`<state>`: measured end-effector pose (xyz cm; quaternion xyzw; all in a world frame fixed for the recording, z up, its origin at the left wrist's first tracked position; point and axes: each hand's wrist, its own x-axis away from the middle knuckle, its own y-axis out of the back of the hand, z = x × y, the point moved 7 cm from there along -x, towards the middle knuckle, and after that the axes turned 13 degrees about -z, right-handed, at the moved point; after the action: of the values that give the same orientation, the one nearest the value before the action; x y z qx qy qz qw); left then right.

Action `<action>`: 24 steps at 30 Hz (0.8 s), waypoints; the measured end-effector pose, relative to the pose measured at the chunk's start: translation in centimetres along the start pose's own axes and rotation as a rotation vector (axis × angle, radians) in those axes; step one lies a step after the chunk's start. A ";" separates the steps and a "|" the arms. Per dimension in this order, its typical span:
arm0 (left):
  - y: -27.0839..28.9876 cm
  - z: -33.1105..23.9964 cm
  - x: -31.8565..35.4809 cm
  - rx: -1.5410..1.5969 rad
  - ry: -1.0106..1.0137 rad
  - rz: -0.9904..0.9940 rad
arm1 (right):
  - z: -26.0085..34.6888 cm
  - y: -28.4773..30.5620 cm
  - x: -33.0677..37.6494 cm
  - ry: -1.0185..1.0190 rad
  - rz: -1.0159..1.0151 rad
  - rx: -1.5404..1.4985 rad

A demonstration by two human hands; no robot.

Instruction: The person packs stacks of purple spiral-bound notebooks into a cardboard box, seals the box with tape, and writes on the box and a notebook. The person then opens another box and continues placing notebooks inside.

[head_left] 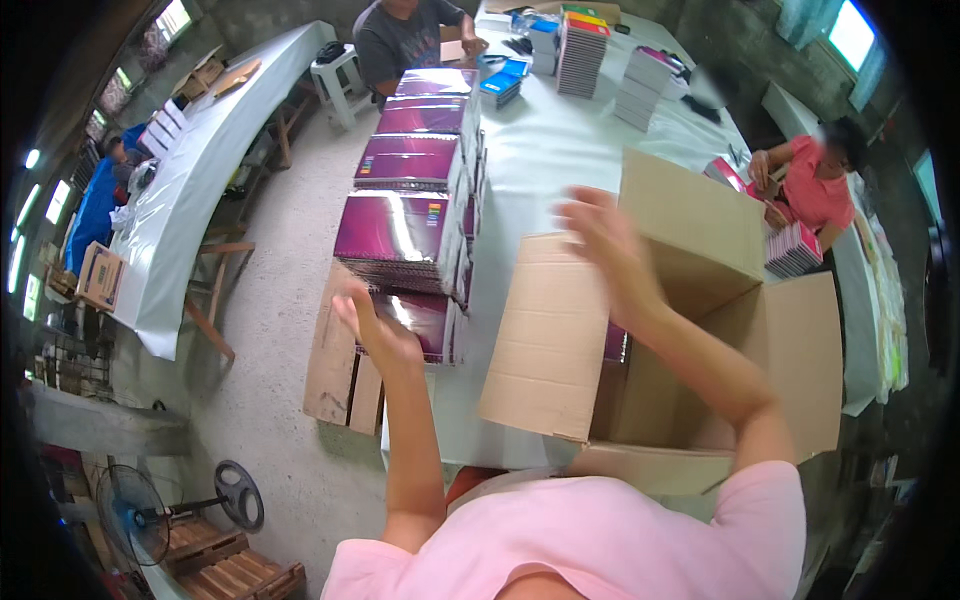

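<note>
My left hand [381, 328], fingers stretched and empty, is raised beside the near end of the purple notebooks [392, 225], in front of a lower stack; whether it touches them I cannot tell. These notebooks are spiral-bound with glossy covers, piled in several stacks in a row. Over the left flap of a large open cardboard box [690, 215] is my right hand [608, 245], somewhat smeared by motion, its fingers extended and nothing in them. The forearm crosses above the box's opening. Inside, a bit of purple cover [616, 343] shows by the left wall; the rest is partly hidden.
Across the white-covered table [535, 185] sit a person in dark grey [410, 45] and another in coral [815, 185], near more notebook stacks [583, 55]. A wooden pallet [335, 375] lies under the purple stacks. At lower left stands a fan [135, 515].
</note>
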<state>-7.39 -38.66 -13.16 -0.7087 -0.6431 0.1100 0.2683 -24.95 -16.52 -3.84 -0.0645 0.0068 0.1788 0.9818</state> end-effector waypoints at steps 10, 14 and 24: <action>-6.0 0.4 0.4 0.235 0.146 0.213 | -7.1 -12.9 -0.7 -0.360 0.215 -0.044; -5.3 -3.5 6.4 0.625 0.177 0.389 | 2.0 -7.9 6.3 0.766 0.036 0.333; -9.0 0.2 14.0 0.877 0.735 0.867 | 8.3 2.2 9.3 0.273 0.282 0.287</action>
<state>-13.05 -24.75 -5.97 -0.7186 -0.0684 0.2092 0.6597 -17.13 -10.20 3.75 0.0536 0.1739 0.3007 0.9362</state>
